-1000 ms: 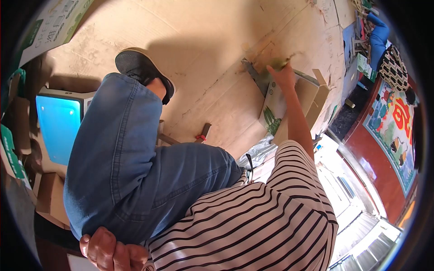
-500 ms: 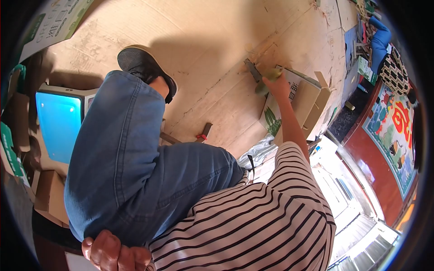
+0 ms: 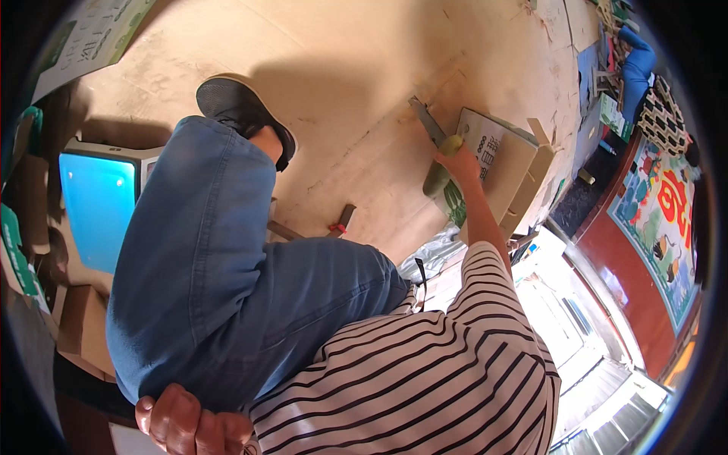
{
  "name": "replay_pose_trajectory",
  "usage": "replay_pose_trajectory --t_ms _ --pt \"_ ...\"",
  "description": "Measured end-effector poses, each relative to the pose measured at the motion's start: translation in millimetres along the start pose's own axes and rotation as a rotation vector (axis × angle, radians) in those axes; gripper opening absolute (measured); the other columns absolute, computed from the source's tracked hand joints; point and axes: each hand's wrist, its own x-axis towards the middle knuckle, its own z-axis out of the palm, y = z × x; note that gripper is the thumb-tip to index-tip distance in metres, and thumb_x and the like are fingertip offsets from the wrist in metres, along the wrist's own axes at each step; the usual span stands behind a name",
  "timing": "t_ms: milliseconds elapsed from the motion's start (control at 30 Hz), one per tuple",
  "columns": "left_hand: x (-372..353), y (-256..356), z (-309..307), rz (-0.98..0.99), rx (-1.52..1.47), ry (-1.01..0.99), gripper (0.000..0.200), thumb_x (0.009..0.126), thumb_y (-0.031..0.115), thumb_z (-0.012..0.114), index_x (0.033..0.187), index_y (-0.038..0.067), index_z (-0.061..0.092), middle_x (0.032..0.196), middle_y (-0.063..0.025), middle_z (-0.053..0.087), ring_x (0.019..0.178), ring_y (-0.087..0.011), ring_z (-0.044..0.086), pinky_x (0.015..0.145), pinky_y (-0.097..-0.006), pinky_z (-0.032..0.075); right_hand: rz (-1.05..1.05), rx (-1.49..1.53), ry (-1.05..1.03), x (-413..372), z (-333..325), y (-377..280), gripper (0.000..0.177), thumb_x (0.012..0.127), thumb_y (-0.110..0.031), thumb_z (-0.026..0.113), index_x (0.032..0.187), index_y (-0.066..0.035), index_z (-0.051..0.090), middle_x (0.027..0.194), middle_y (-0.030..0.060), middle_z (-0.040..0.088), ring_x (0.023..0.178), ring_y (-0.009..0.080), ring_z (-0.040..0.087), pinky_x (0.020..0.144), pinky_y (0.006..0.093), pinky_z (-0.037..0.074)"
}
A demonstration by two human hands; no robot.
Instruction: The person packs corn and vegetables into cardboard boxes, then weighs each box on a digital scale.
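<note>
My right hand reaches out over the floor, its fingers closed round a long green thing with a yellowish end; I cannot tell its kind. That yellowish end sits right at the lower end of a dark, flat, blade-like strip. Beside the hand stands a printed cardboard box with dark lettering and raised flaps. At the bottom of the view, my left hand is curled into a loose fist against my bent knee in blue jeans. Its palm is hidden.
Flattened cardboard covers the floor. A wooden piece with a red tie lies near my leg. A blue-topped box and a brown carton stand at left. Another person is at upper right, near a colourful banner.
My right hand has drawn back toward me and slightly left with the green thing, baring more of the strip and the box. My left hand has stayed in place.
</note>
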Motion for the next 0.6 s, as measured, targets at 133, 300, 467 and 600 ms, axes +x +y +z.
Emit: replay_pose_trajectory --t_ms 133,300,467,600 --pt "4 4 1 -0.020 0.030 0.008 0.031 0.084 0.003 0.041 0.113 -0.003 0.049 0.099 -0.0250 0.061 0.095 -0.0329 0.060 0.093 -0.0520 0.044 0.092 0.130 0.092 -14 -12 6 0.082 0.063 -0.055 0.074 0.121 -0.002 0.048 0.106 0.0200 0.064 0.099 0.0350 0.063 0.084 0.0419 0.050" --pt "3 6 1 -0.059 0.030 0.015 0.029 0.083 0.003 0.041 0.111 -0.003 0.049 0.099 -0.0251 0.060 0.094 -0.0335 0.060 0.093 -0.0522 0.043 0.135 0.235 0.321 -1 -13 16 0.080 0.064 -0.056 0.074 0.118 -0.002 0.051 0.105 0.0200 0.065 0.099 0.0363 0.062 0.083 0.0427 0.050" --pt "13 12 0 -0.065 0.019 -0.003 0.028 0.084 0.004 0.042 0.111 -0.003 0.050 0.103 -0.0250 0.061 0.097 -0.0343 0.059 0.093 -0.0518 0.043 0.089 0.321 0.351 -5 -20 11 0.078 0.064 -0.055 0.075 0.118 -0.004 0.051 0.104 0.0178 0.065 0.098 0.0350 0.063 0.083 0.0432 0.049" --pt "19 12 4 -0.050 0.008 0.039 0.025 0.086 0.005 0.045 0.108 -0.005 0.052 0.105 -0.0242 0.061 0.099 -0.0349 0.059 0.094 -0.0512 0.043 0.006 0.442 0.337 -23 -16 -2 0.073 0.064 -0.054 0.076 0.114 -0.005 0.054 0.105 0.0157 0.066 0.098 0.0329 0.063 0.084 0.0424 0.048"
